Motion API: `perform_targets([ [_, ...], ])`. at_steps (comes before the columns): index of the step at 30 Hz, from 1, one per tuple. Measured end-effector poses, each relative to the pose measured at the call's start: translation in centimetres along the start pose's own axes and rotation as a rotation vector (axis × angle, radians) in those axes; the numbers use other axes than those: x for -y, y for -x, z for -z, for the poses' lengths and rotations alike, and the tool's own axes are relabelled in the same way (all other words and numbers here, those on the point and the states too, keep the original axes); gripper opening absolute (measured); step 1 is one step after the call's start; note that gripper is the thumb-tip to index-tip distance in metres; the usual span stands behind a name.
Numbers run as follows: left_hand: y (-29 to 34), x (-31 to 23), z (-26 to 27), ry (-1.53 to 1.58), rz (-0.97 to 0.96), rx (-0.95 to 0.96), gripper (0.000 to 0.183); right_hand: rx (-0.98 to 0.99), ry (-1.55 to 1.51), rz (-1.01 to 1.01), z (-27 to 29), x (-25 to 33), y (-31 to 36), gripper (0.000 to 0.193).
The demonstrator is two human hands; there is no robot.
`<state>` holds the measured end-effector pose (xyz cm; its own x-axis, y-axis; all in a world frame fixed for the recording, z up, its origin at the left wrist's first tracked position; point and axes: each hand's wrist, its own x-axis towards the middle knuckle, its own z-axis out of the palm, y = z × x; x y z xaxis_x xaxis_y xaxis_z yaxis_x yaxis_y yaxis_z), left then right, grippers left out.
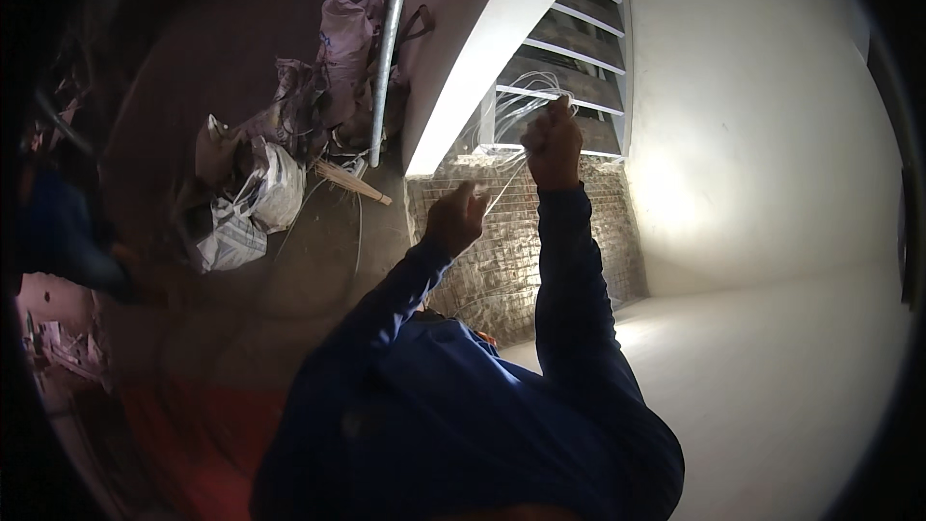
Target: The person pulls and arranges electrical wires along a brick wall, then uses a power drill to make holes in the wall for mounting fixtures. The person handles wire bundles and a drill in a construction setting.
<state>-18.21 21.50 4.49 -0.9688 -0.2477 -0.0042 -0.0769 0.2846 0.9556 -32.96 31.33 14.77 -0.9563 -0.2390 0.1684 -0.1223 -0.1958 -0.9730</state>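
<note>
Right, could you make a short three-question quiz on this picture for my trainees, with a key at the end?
1. True or false: the left hand appears higher in the picture than the right hand.
2. Multiple choice: what does the right hand hold?
A) a paintbrush
B) looped pale strands
C) a hammer
3. Fill in the blank: in the picture, the grey pole is to the ____ of the white slats.

Key: 1. False; 2. B; 3. left
</note>
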Motion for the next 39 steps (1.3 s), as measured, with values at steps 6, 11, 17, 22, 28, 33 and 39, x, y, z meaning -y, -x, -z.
perform_targets([
  [6,-0.4,1.1,2.8,-0.115,-0.368,-0.193,0.036,0.097,-0.338,-0.189,-1.1,-2.6,0.7,0.030],
  [11,-0.8,4.2,2.0,-0.163,-0.431,-0.374,0.060,0.106,-0.431,-0.248,-2.5,-3.6,0.3,0.030],
  [17,-1.0,6.9,-0.9,-0.139,-0.319,-0.377,0.077,0.133,-0.555,-0.258,-3.1,-2.3,0.5,0.032],
  [22,-1.3,2.8,-1.1,0.217,-0.006,0.208,0.069,0.151,-0.132,-0.045,-3.4,-1.7,0.2,0.037],
  [28,-3.2,-1.4,9.4,0.954,0.021,-0.004,0.020,0.594,-0.153,-0.711,-0.5,-4.2,2.8,0.039],
  [33,-2.5,8.6,26.2,-0.767,0.028,-0.506,0.029,0.613,-0.157,-0.589,2.3,-4.5,2.2,0.032],
  [39,14.3,12.7,25.4,-0.236,0.243,0.598,0.017,0.299,-0.749,-0.329,2.4,-3.3,-2.5,0.031],
])
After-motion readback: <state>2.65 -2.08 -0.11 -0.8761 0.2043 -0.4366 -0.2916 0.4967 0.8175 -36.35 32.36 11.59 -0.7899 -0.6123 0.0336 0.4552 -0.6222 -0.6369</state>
